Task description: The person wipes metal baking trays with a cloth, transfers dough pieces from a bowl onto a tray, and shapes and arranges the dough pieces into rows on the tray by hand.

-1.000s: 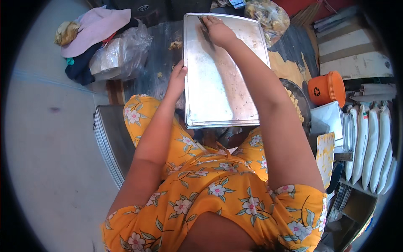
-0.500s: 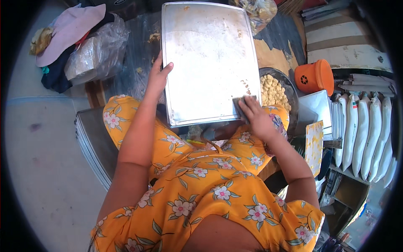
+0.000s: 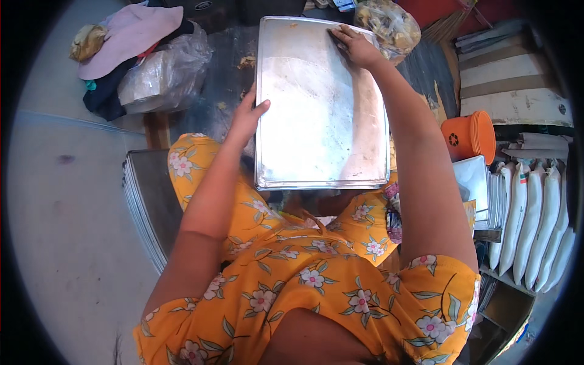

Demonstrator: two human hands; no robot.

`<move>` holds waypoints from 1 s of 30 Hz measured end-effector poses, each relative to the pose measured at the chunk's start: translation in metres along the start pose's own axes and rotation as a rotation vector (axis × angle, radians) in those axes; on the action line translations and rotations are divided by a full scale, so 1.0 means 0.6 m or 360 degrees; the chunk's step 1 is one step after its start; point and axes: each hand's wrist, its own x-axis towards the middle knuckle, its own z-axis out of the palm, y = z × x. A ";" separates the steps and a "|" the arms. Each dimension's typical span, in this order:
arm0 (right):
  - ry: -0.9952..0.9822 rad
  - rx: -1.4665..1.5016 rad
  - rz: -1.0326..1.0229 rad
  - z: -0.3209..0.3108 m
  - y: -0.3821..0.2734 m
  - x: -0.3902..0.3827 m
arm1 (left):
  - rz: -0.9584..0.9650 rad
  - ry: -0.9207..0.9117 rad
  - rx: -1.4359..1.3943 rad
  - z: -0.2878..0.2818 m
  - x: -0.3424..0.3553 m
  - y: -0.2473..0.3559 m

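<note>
A shiny rectangular metal tray [image 3: 310, 121], apparently on top of others, sits above my lap, its surface marked with stains. My left hand [image 3: 246, 118] grips its left edge, thumb over the rim. My right hand [image 3: 359, 48] is pressed on the tray's upper right part, fingers on a small dark flat piece [image 3: 339, 38], perhaps a scraper or pad, largely hidden by the hand. My right forearm crosses the tray's right edge.
A plastic bag of food scraps [image 3: 392, 21] lies beyond the tray. At the right are an orange bucket [image 3: 471, 137], stacked trays [image 3: 480, 188] and long white bags [image 3: 526, 219]. At the left are clothing with plastic bags [image 3: 155, 82] and more stacked trays [image 3: 146, 201].
My right hand went from the tray's top down to its lower right half a second ago, and is now back up at the upper right. My left hand still holds the edge.
</note>
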 end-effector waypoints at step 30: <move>0.0613 0.0441 -0.0217 -0.035 -0.330 -0.043 | 0.0333 0.0219 -0.0167 -0.003 -0.056 0.077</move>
